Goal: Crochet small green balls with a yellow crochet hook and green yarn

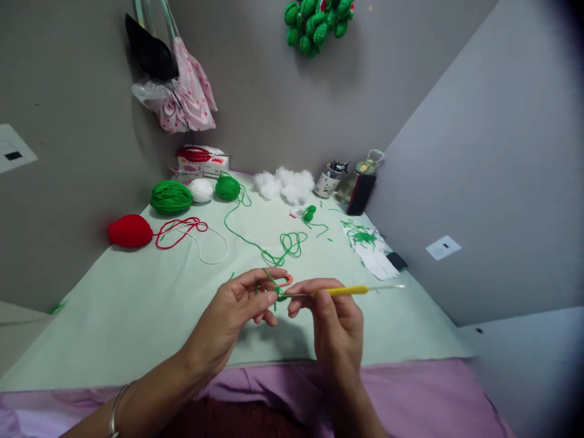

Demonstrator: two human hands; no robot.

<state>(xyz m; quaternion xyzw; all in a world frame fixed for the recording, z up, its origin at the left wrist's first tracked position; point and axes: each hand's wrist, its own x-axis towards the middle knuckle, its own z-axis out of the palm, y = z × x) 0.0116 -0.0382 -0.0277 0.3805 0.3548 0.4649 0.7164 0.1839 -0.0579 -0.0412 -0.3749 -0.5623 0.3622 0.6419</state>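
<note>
My left hand (249,298) pinches a small piece of green crochet work (280,295) between thumb and fingers. Clipped by it is an orange stitch marker (286,280). In my right hand (335,310) is a crochet hook (349,291) with a yellow handle and metal ends, held like a pencil. Its left tip meets the green work; the exact loop is too small to make out. From my left fingers green yarn (246,236) trails in loose loops to a small green yarn ball (227,187) at the back.
Red (131,231), large green (171,197) and white yarn balls (201,190) sit at the left. White stuffing (286,185), a jar of tools (327,181), a bottle (365,167) and a phone (361,194) stand behind. Green scraps (362,237) lie on white paper (381,263) at the right.
</note>
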